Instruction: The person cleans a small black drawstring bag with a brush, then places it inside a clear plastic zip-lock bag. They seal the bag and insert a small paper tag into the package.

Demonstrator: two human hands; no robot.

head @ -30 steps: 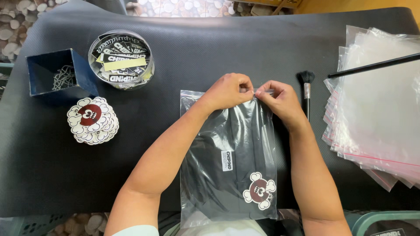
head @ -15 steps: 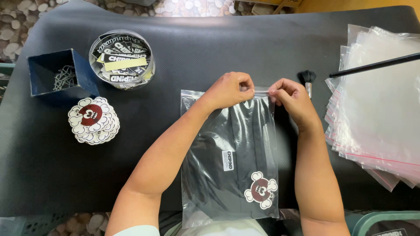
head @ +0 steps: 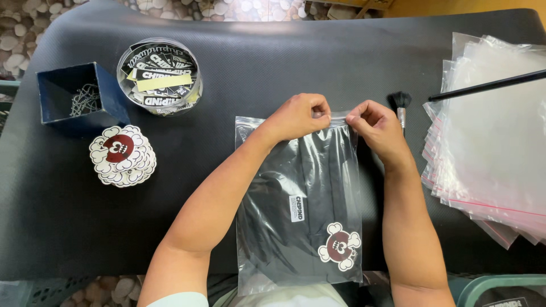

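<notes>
Fingers of both our hands pinch the top edge of a clear plastic bag (head: 298,199) that lies flat on the black mat (head: 284,57). Our left hand (head: 298,116) is curled into a loose fist, thumb and fingertips closed on the seal strip near its middle; our right hand (head: 378,128) grips the same strip just beside it, a small gap of strip between the two. How much of the seal is pressed shut we cannot tell, since the knuckles cover it. Inside the bag lie a folded black garment (head: 310,170), a small white tag (head: 296,208) and a skull-shaped sticker (head: 339,246). Our left forearm hides part of the bag's left side, and its bottom edge runs off the mat. A brush (head: 399,104) shows only its bristles behind our right hand. To the right, a stack of empty bags (head: 489,148) is cut off by the frame. At left sit a round tub of stickers (head: 159,77), a blue box (head: 77,99) and a stack of skull stickers (head: 122,154).
</notes>
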